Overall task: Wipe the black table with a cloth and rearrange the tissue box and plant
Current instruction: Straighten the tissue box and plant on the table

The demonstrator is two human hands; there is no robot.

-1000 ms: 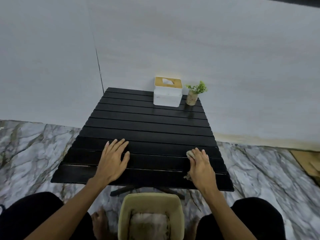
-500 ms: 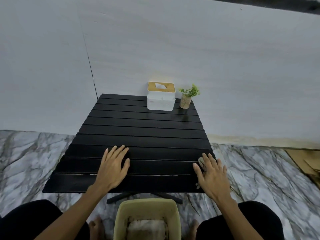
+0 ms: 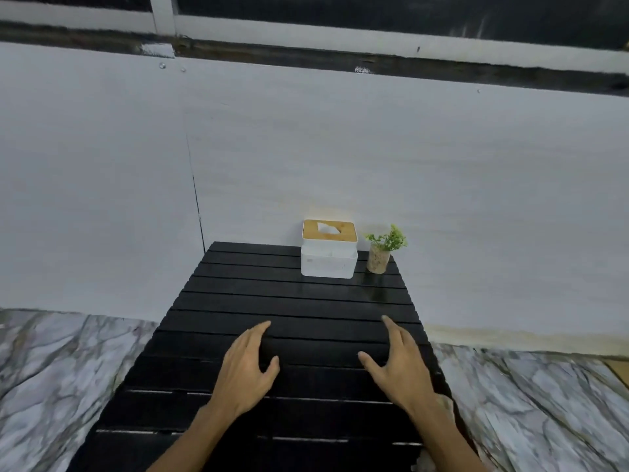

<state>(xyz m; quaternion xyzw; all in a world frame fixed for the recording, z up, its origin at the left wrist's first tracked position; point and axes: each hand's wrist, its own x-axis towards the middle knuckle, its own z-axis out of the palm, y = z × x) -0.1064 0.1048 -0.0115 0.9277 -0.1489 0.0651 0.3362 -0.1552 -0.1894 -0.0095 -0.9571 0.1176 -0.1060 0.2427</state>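
While both hands (image 3: 246, 367) (image 3: 403, 364) hover empty, fingers spread, box (image 3: 328, 248) and plant (image 3: 380, 251) sit unmoved at table's (image 3: 292, 301) 1 o'clock; rearranging left.

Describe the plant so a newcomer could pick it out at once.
Start at the black slatted table against the grey wall and go to its far right corner. Beside the white tissue box stands the plant: green sprigs in a small speckled pot.

Two bare forearms, left hand (image 3: 246, 367), right hand (image 3: 401, 366); no sleeves, rings, watch
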